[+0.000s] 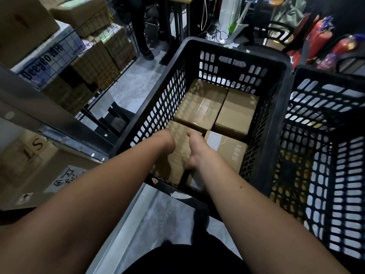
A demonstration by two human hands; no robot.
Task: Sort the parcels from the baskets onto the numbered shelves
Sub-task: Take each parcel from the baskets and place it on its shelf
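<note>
Both forearms reach down into black basket (233,56). Left hand (167,140) lies on near-left parcel (177,155); fingers hidden behind wrist, grip can't be told. Right hand (194,149) grips same parcel's right edge, thumb on top, fingers curled down the side. Near-right parcel (229,149) touches it. Two more parcels (201,105) sit side by side at basket's far end. Second black basket (325,119) stands just to the right. Shelf w/ boxes (29,155) at left.
</note>
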